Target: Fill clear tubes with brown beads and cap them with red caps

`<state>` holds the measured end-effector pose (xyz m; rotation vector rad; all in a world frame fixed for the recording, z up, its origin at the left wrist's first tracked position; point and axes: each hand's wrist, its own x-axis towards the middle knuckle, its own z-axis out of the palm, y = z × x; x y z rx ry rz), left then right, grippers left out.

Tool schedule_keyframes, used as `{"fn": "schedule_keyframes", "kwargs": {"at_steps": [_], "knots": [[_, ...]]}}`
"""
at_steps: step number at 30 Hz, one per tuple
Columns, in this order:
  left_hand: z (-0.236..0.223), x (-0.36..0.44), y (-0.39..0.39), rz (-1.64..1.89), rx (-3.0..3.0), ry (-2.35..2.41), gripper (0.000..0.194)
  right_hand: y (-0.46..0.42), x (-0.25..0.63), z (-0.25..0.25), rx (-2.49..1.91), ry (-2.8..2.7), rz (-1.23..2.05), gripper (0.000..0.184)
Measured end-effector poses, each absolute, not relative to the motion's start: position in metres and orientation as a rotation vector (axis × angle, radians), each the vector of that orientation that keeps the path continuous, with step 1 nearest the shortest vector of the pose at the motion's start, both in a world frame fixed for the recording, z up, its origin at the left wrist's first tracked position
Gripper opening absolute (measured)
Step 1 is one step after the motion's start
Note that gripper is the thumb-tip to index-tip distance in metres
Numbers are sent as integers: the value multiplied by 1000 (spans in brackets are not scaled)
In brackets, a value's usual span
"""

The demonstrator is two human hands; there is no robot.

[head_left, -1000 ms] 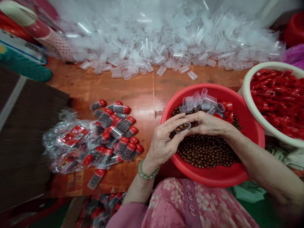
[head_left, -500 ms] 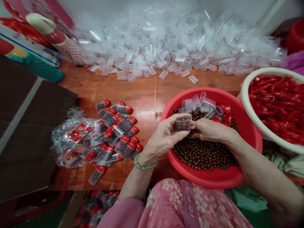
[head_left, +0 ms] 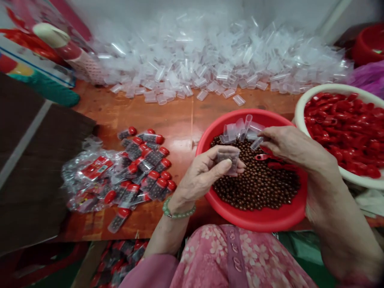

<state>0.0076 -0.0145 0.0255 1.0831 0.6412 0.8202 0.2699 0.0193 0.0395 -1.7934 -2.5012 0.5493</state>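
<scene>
Well, nearest in view, the left hand (head_left: 201,174) curls around a clear plastic tube (head_left: 228,160), fingers and thumb closed on its side, with dark contents, likely a few beads, showing through the wall. The right hand (head_left: 288,146) is partly open, its thumb and forefinger reaching to a slim empty tube (head_left: 257,143); whether they have hold of it, I cannot tell. A small red cap (head_left: 264,157) lies just under that hand. Both hands are above a red plastic basin (head_left: 264,218) of brown beads (head_left: 258,184), with more empty tubes (head_left: 231,133) bunched at its far side. The tubes look light, thin-walled and slick, best held around the body; the round beads should roll and slip easily. Beyond, a white basin (head_left: 301,116) is piled with red caps (head_left: 339,124), capped tubes (head_left: 150,180) lie scattered on the orange desk (head_left: 180,120), and a large heap of clear tubes (head_left: 210,60) spreads along its far edge.
</scene>
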Motion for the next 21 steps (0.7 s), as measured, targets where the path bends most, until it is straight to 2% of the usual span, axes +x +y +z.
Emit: {"fn": "schedule_keyframes", "kwargs": {"at_steps": [5, 11, 16, 21], "knots": [[31, 11, -21, 909, 1212, 743, 18, 18, 279, 52, -2031, -2419, 458, 23], [32, 12, -19, 903, 1227, 750, 16, 22, 280, 33, -1892, -2554, 455, 30], [31, 14, -18, 910, 1236, 774, 16, 28, 274, 27, -1891, -2713, 324, 27], [31, 15, -17, 897, 1160, 849, 21, 25, 278, 31, -2018, -2727, 409, 24]]}}
